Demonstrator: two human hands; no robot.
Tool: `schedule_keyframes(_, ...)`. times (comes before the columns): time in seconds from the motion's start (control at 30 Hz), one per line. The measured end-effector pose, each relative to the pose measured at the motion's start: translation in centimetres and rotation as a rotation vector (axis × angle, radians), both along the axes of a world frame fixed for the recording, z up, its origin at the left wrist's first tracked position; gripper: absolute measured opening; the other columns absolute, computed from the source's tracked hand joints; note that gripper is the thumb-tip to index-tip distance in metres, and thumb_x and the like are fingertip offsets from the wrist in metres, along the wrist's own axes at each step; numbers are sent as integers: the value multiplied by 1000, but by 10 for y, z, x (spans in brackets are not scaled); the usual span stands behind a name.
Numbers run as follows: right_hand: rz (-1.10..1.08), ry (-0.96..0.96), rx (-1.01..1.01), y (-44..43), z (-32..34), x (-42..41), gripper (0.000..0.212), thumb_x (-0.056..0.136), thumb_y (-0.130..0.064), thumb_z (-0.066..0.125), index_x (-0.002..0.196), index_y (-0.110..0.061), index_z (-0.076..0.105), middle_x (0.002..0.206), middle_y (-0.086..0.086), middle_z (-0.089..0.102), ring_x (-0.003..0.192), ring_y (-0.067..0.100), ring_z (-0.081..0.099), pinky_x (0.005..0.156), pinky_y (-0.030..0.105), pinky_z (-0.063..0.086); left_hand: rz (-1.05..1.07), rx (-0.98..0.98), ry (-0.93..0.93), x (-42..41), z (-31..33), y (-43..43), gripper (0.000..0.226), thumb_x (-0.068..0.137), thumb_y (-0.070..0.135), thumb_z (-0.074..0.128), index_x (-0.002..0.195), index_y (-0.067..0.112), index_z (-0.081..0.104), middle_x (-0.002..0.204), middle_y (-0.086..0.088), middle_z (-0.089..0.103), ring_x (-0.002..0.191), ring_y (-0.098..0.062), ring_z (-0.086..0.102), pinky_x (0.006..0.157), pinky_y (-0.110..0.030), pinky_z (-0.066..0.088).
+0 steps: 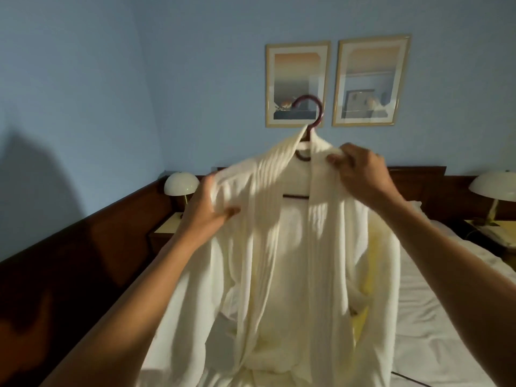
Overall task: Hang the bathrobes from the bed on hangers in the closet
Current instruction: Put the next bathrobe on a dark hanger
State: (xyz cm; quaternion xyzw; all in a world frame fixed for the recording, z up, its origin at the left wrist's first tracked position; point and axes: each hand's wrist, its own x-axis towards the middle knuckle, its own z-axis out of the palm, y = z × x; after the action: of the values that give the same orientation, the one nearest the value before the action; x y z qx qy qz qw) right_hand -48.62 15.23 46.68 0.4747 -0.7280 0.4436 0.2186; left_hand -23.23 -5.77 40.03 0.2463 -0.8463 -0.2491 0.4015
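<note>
A white bathrobe [290, 247] hangs open-fronted on a dark red hanger [312, 107], held up in the air over the bed [435, 317]. The hanger's hook rises above the collar, and its crossbar shows between the lapels. My left hand [206, 208] grips the robe's left shoulder. My right hand [360, 169] pinches the collar at the right shoulder. The robe's lower part drapes down onto the white sheets. No closet is in view.
A dark wooden headboard [418, 180] runs behind the bed and along the left wall. White dome lamps stand on nightstands at the left [181, 184] and right [494, 185]. Two framed pictures [335, 82] hang on the blue wall.
</note>
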Motion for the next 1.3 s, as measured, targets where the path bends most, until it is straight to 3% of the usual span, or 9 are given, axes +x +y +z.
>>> schedule_keyframes(0.13,-100,-11,-58,18,38,-34,25,102,-36,55,88,-15,61,81,7,58,75,30,52,65,32,34,-38,229,-589,14,-50,-34,41,97,34,67,133,16,58,122,-4,67,104,-17,67,94,-37,54)
schedule_keyframes(0.2,-175,35,-26,26,41,-58,23,102,-35,55,95,-14,63,87,10,60,85,37,57,71,34,35,59,264,-450,25,-28,-58,23,97,32,68,117,20,67,113,-3,69,101,-20,65,87,-35,51)
schedule_keyframes(0.3,-237,58,61,35,36,-76,26,105,-33,52,106,-12,66,92,13,63,84,34,57,74,33,35,280,317,237,36,31,-73,11,88,29,76,85,22,68,82,0,70,80,-24,67,65,-33,51)
schedule_keyframes(0.4,-217,7,-18,29,40,-73,22,103,-30,52,98,-12,65,87,11,62,85,36,59,71,36,38,112,97,-192,8,45,-48,9,93,32,73,92,27,65,90,5,69,81,-18,64,72,-32,50)
schedule_keyframes(0.5,-192,-13,-99,20,57,-61,22,101,-31,54,89,-14,62,81,12,60,79,35,57,66,37,40,-98,44,-702,-10,19,-37,33,90,42,75,118,25,68,119,5,71,103,-12,67,97,-38,52)
schedule_keyframes(0.63,-173,-36,-180,19,85,-51,27,97,-35,56,91,-10,65,79,13,61,80,34,57,68,41,46,-178,298,-243,-9,-15,-27,97,72,53,89,153,34,39,141,12,57,126,-12,57,107,-40,49)
schedule_keyframes(0.83,-140,-251,-348,22,145,-47,35,91,-41,58,71,-13,53,69,-2,49,79,21,52,64,30,35,-233,505,-366,-51,-60,11,150,57,59,94,160,42,-13,167,10,21,152,-20,28,121,-39,32)
schedule_keyframes(1.1,-25,-237,-412,34,160,-52,36,93,-38,59,67,-16,48,65,-8,47,61,8,43,53,24,36,-227,337,-110,-183,-51,126,139,42,64,98,154,39,22,141,22,48,126,-5,50,110,-32,45)
schedule_keyframes(1.3,-103,-409,-393,59,92,-112,36,90,-42,59,66,-16,50,61,-9,45,69,15,46,62,28,36,2,371,58,-173,-81,135,37,83,16,77,116,28,67,101,8,70,94,-16,67,65,-11,47)
